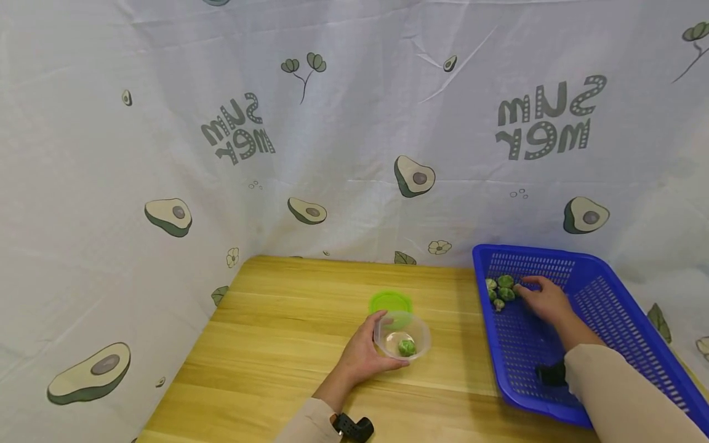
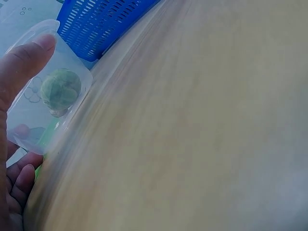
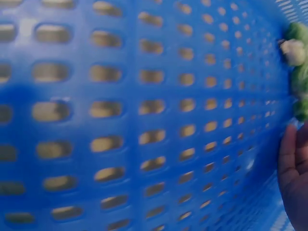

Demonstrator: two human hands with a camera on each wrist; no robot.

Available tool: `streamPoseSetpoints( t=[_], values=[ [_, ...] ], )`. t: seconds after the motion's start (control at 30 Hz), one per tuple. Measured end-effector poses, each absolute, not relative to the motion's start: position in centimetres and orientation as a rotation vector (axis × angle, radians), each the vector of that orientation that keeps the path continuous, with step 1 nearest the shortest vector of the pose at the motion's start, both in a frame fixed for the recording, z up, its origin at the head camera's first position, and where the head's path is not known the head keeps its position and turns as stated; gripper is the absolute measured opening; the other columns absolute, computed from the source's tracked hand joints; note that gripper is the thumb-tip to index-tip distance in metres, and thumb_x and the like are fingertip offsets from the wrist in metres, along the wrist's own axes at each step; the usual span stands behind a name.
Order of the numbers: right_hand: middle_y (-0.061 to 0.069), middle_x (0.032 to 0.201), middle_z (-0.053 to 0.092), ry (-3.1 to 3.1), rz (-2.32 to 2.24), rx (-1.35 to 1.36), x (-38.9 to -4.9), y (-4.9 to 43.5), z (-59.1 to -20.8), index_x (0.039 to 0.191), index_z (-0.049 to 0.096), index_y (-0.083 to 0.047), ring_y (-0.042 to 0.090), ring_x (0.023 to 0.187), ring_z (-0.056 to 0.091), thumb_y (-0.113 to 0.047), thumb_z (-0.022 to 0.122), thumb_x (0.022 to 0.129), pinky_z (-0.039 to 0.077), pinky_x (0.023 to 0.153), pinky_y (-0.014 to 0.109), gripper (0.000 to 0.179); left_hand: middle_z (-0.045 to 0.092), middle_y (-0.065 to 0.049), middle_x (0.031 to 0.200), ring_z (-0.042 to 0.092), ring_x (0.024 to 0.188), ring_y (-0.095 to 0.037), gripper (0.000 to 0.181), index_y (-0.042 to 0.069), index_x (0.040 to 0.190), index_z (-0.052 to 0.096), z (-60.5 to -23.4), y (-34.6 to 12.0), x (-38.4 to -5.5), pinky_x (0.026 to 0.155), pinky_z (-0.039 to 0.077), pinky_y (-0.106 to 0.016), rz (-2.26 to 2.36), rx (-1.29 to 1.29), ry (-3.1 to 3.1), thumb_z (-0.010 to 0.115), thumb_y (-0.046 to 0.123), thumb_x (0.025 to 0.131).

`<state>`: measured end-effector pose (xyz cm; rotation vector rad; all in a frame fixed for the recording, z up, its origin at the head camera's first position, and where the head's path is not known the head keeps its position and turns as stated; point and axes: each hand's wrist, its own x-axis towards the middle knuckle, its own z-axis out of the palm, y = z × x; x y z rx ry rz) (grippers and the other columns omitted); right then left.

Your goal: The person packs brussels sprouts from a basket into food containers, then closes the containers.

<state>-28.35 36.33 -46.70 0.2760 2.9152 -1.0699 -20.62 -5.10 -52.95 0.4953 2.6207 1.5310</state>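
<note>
A clear plastic bowl with one Brussels sprout inside is gripped by my left hand, thumb and fingers around its sides. In the left wrist view the thumb presses the near wall of the bowl, and the sprout shows through it. My right hand is inside the blue basket, its fingertips right at a cluster of Brussels sprouts. In the right wrist view only part of that hand appears, just below the sprouts.
A bright green round lid lies on the wooden table, just behind the bowl. The basket stands at the table's right side, its raised rim between the two hands. A printed white curtain hangs behind and at the left.
</note>
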Motion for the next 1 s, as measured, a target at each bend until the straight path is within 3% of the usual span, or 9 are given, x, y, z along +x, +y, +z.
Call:
streamPoseSetpoints(
  t=[0.2, 0.43, 0.77, 1.0],
  values=[
    [0.028, 0.096, 0.072, 2.89, -1.037, 0.315, -28.6, 36.8, -47.51, 0.141, 0.04, 0.017, 0.031, 0.081, 0.07, -0.029, 0.046, 0.106, 0.053, 0.077, 0.049, 0.058, 0.057, 0.005, 0.146, 0.054, 0.136, -0.024, 0.111, 0.018, 0.157, 0.035, -52.99, -5.22, -20.6, 0.112, 0.045, -0.047, 1.537, 0.487, 2.619, 0.095, 0.046, 0.068],
    [0.028, 0.095, 0.073, 2.928, -0.933, 0.309, -28.58, 36.83, -47.6, 0.137, 0.043, 0.017, 0.044, 0.09, 0.069, -0.033, 0.045, 0.106, 0.051, 0.083, 0.057, 0.059, 0.058, 0.005, 0.145, 0.054, 0.135, -0.024, 0.111, 0.017, 0.156, 0.036, -52.98, -5.21, -20.67, 0.112, 0.045, -0.047, 1.548, 0.498, 2.622, 0.095, 0.044, 0.067],
    [0.039, 0.115, 0.062, 2.962, -0.839, 0.338, -28.57, 36.7, -47.64, 0.132, 0.048, 0.019, 0.053, 0.102, 0.062, -0.037, 0.046, 0.105, 0.05, 0.087, 0.06, 0.062, 0.059, 0.006, 0.144, 0.055, 0.135, -0.024, 0.108, 0.018, 0.156, 0.037, -52.9, -5.03, -20.59, 0.112, 0.046, -0.045, 1.546, 0.517, 2.633, 0.095, 0.042, 0.068],
    [0.039, 0.113, 0.064, 2.968, -0.8, 0.338, -28.82, 36.78, -47.83, 0.132, 0.047, 0.019, 0.055, 0.105, 0.06, -0.038, 0.044, 0.106, 0.048, 0.09, 0.063, 0.062, 0.059, 0.007, 0.144, 0.055, 0.135, -0.022, 0.108, 0.019, 0.156, 0.037, -53.07, -5.05, -20.73, 0.112, 0.046, -0.044, 1.54, 0.517, 2.637, 0.095, 0.044, 0.068]
  ],
)
